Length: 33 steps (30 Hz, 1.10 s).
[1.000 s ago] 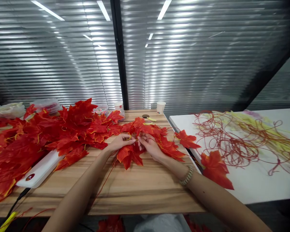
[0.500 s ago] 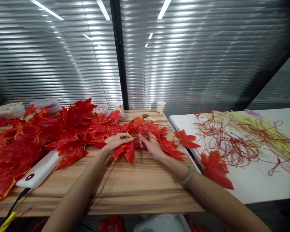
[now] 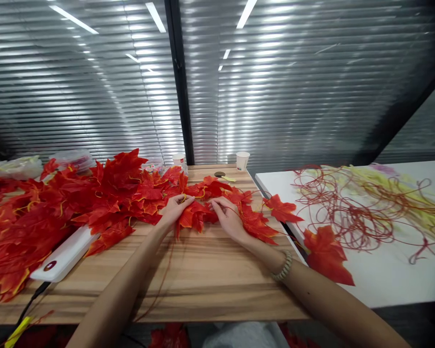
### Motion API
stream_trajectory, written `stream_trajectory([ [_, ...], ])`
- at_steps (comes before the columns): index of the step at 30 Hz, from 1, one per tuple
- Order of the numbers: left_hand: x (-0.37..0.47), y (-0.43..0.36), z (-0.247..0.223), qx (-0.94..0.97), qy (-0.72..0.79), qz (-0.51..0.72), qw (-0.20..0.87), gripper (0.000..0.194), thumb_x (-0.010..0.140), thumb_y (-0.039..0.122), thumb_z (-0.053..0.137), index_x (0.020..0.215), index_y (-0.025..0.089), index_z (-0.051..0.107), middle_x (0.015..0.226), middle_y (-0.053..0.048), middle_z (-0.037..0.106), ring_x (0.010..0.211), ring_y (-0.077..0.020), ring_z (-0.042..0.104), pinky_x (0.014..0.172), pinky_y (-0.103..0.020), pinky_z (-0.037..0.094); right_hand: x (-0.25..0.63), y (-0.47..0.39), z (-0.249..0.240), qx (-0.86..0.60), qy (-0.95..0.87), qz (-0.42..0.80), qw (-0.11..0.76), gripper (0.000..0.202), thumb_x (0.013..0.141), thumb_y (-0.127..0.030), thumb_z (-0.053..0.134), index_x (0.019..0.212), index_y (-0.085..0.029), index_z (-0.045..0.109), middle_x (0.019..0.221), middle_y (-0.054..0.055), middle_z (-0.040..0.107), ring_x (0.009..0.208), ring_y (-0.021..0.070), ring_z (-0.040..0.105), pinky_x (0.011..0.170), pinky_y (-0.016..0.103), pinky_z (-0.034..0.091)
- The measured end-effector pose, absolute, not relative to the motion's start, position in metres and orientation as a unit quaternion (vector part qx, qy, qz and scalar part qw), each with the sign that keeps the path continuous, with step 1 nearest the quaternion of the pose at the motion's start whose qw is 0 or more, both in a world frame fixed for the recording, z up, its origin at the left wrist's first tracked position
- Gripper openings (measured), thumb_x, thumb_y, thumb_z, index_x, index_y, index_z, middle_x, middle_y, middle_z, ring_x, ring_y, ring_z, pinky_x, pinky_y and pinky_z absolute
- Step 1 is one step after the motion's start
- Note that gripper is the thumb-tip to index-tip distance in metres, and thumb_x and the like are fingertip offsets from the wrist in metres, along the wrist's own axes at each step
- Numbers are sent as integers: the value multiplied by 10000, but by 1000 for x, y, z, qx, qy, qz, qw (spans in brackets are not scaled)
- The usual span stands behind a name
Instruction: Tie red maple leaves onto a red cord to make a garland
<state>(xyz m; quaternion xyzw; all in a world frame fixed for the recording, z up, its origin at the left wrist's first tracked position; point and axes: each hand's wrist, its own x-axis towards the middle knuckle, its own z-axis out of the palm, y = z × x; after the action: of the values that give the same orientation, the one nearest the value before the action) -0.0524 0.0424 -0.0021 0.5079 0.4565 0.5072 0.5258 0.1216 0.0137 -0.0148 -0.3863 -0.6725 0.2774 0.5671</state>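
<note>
"What has changed at the wooden table (image 3: 217,290)?"

"The red leaf cluster (image 3: 195,215), which hung below the left hand (image 3: 174,209) half a second ago, now spreads between both hands, higher up and nearer the rest of the leaf garland (image 3: 255,224). The fingers, almost meeting in the first frame, are now apart."

"And their grip?"

"Left fingers pinched together on a yellow stem (image 3: 184,196) at the garland. The right hand (image 3: 229,220) is half curled at the leaves; whether it grips anything, I cannot tell."

"Any lettering?"

"None legible from here. The left paper cup (image 3: 179,159) bears a small red mark, the right paper cup (image 3: 242,161) faint print, and the white case (image 3: 65,255) a dark red round badge."

"Which way does the garland run?"

"Lengthwise from left to right, out of the leaf pile (image 3: 79,193) and past both hands, toward the white table (image 3: 380,280) with its tangle of red cord (image 3: 358,217). The cluster's tips point mostly toward the near edge."
</note>
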Motion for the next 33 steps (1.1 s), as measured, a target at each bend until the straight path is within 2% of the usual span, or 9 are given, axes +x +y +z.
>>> stream_trajectory([
  [6,-33,28,0,549,410,479,549,298,644,405,686,750,132,629,734,-20,614,642,-124,554,602,-226,434,120,1,-7,-348,-712,292,536,212,853,-247,438,975,-220,609,977,27,623,894,159,566,826,285,422],
  [12,-36,30,-4,588,430,445,521,316,636,419,689,723,127,602,714,-16,599,634,-125,540,583,-219,421,117,4,-14,-374,-625,424,539,277,839,-396,473,1035,-227,571,943,33,642,861,173,599,784,294,456],
  [18,-41,35,-11,654,418,390,496,289,668,413,651,748,137,624,739,-26,614,681,-150,552,637,-243,424,111,5,-26,-370,-576,510,521,274,775,-389,561,957,-184,581,831,49,651,795,180,619,707,293,487],
  [21,-42,36,-10,679,427,373,467,266,671,397,645,730,138,624,736,-30,619,692,-156,553,653,-249,422,108,6,-27,-351,-556,532,533,272,762,-376,579,951,-180,571,840,49,652,799,172,622,713,290,489],
  [30,-40,38,-7,595,513,492,375,359,653,457,637,805,132,632,860,-78,661,838,-217,581,771,-299,432,107,16,-27,-363,-536,498,576,227,690,-335,645,830,-163,593,820,61,646,784,178,615,724,299,481],
  [33,-46,42,-8,590,522,517,335,442,754,534,482,851,133,638,919,-88,659,925,-230,563,846,-325,406,108,14,-22,-359,-536,484,592,206,712,-342,621,816,-167,587,841,61,639,796,174,606,749,301,475],
])
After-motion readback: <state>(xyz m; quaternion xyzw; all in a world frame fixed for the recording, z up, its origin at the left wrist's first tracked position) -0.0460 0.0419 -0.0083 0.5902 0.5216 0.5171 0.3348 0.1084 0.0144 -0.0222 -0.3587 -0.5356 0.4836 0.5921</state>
